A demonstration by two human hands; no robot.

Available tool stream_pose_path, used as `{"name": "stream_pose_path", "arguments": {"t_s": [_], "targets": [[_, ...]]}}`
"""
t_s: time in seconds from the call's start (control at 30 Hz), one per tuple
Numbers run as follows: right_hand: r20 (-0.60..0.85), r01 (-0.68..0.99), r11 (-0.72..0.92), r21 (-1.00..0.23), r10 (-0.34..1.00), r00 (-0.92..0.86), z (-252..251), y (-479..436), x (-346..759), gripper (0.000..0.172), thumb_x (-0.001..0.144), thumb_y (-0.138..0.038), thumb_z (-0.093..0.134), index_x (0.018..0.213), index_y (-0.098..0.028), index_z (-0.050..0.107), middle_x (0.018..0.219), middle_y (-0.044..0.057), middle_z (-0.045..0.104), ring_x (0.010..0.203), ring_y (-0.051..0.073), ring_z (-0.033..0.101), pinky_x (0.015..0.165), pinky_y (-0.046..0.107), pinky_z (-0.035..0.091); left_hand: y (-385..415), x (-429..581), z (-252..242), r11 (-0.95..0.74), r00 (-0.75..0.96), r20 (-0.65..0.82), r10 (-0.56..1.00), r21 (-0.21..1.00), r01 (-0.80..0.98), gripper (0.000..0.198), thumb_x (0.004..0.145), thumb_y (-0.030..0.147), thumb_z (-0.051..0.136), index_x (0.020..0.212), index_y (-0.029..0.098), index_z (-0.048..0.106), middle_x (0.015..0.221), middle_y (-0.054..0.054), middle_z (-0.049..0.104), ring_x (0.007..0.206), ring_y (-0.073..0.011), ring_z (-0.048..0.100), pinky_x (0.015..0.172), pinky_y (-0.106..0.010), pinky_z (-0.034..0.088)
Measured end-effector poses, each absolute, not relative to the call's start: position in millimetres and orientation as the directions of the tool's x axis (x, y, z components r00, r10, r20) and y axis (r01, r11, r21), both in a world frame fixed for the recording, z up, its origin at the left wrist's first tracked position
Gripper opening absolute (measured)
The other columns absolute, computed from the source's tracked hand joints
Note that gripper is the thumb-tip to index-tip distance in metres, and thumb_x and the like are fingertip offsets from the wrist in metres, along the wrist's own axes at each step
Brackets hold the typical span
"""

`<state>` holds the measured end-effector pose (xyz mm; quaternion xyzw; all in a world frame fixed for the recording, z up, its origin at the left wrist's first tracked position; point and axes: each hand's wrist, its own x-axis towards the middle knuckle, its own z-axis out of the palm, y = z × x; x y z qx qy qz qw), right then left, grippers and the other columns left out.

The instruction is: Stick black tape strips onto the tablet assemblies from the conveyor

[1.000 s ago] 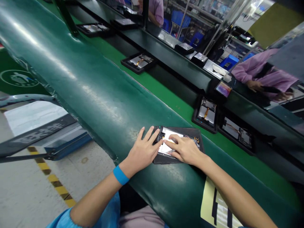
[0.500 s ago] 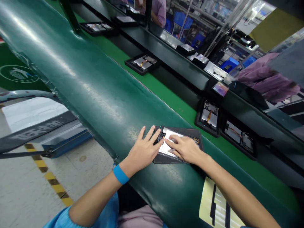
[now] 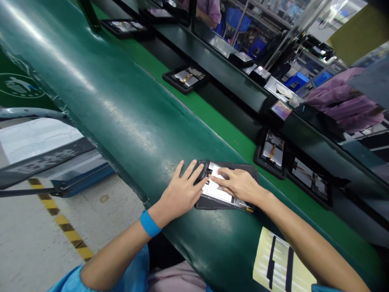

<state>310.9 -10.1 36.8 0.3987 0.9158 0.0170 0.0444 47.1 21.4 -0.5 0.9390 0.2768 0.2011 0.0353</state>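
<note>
A dark tray [image 3: 212, 202] holding an opened flat device with a white panel [image 3: 218, 189] lies on the dark green bench top [image 3: 121, 105] in front of me. My left hand [image 3: 180, 190] rests flat at the tray's left end, fingers spread, fingertips touching the device's edge. A blue band [image 3: 148, 223] circles that wrist. My right hand [image 3: 240, 184] lies on top of the white panel, fingers stretched out and pressing down on it.
A bright green conveyor belt [image 3: 212, 117] beyond the bench carries several more trays with opened devices [image 3: 186, 78] [image 3: 271, 152] [image 3: 310, 178]. People in pink coats [image 3: 343, 105] work on the far side. A yellow label [image 3: 282, 263] sits on the bench near my right forearm. Floor lies at left.
My right hand has slid a little up and to the right along the white panel. The view has shifted slightly; the trays on the belt moved rightward. My left hand stays put.
</note>
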Motion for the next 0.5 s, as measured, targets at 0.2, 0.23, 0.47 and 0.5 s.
{"name": "stream_pose_path", "arguments": {"t_s": [0.2,0.23,0.47,0.5], "targets": [[-0.070,0.760,0.650,0.017,0.759,-0.647,31.6,-17.8,306.9,0.044,0.108,-0.041,0.043,0.145,-0.019,0.052,0.118,0.013,0.062,0.080,0.018,0.063,0.070,0.031,0.051,23.6,44.9,0.2,-0.839,0.774,0.323,0.544,0.202,0.505,0.047,0.096,0.030,0.061,0.143,0.026,0.059,0.154,-0.017,0.051,0.142,-0.0433,0.046,0.111,-0.071,0.037],[-0.073,0.765,0.644,0.008,0.764,-0.641,31.6,-18.5,306.0,0.044,0.108,-0.042,0.043,0.145,-0.019,0.052,0.117,0.013,0.062,0.080,0.018,0.063,0.070,0.031,0.051,24.2,44.8,0.9,-0.839,0.777,0.318,0.544,0.205,0.504,0.048,0.096,0.030,0.061,0.144,0.027,0.058,0.154,-0.017,0.051,0.142,-0.0435,0.046,0.111,-0.071,0.037],[-0.112,0.796,0.602,-0.066,0.788,-0.606,34.4,-18.8,304.2,0.049,0.108,-0.046,0.040,0.148,-0.021,0.050,0.112,0.011,0.060,0.081,0.019,0.061,0.074,0.033,0.051,27.5,43.4,3.9,-0.847,0.782,0.325,0.532,0.215,0.487,0.048,0.097,0.028,0.060,0.144,0.030,0.058,0.153,-0.015,0.052,0.143,-0.0426,0.046,0.110,-0.071,0.038],[-0.105,0.792,0.605,-0.081,0.785,-0.610,34.1,-19.0,305.0,0.050,0.108,-0.048,0.038,0.148,-0.020,0.050,0.113,0.012,0.060,0.082,0.019,0.061,0.075,0.034,0.051,27.5,43.2,4.1,-0.847,0.782,0.324,0.532,0.212,0.488,0.048,0.097,0.028,0.060,0.144,0.030,0.058,0.153,-0.016,0.052,0.143,-0.0427,0.046,0.110,-0.071,0.038]]}}
